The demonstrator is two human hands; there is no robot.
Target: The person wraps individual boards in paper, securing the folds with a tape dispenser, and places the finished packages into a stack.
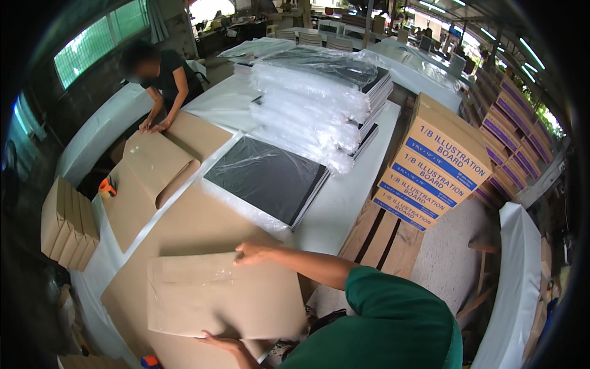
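A flat package wrapped in brown kraft paper point(184, 295), with clear tape across its middle, lies tilted over a larger kraft sheet point(209, 224) on the table. Closed on its upper edge is my right hand point(251, 252), the arm reaching in from a green sleeve. My left hand point(222, 342) grips the lower edge, fingers partly hidden by the package. An orange-and-blue tape dispenser point(149, 361) shows at the bottom rim, near my left hand.
Across the table a co-worker folds a kraft wrap point(157, 163), beside an orange tape dispenser point(107, 187). Wrapped packages point(69, 227) stand at left. Plastic-covered black boards point(264, 178) and clear plastic bundles point(307, 101) fill the middle. Stacked printed cartons point(436, 163) stand right.
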